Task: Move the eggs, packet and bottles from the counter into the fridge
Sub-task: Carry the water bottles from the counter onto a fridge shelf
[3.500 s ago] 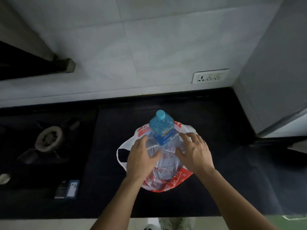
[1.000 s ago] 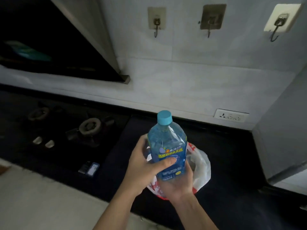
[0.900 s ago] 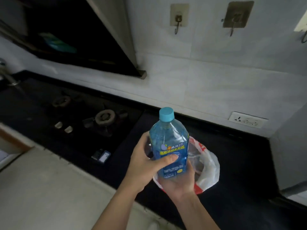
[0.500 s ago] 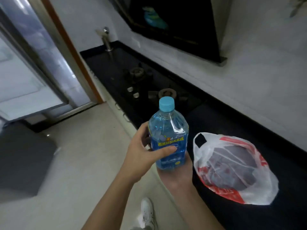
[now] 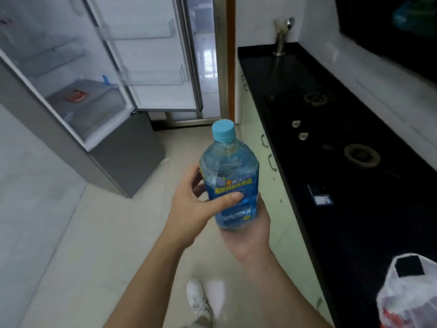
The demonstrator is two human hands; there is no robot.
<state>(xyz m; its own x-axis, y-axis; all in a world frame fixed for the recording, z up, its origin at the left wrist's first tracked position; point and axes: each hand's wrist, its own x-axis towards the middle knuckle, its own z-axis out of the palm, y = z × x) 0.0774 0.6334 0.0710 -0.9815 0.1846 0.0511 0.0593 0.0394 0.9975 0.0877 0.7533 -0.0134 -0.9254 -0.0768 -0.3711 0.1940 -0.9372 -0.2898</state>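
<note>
You've got the bottle (image 5: 229, 183) upright, cap up, left hand (image 5: 191, 207) wrapped round its side and right hand (image 5: 248, 230) cupped underneath (both grips full), with the open fridge (image 5: 78, 95) up-left of it.

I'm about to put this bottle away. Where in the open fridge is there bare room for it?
The door racks look bare, upper and lower, and so do the glass shelves above the drawer. The drawer holds a red packet, so it is more crowded. Both hands, left hand and right hand, hold the bottle.
</note>
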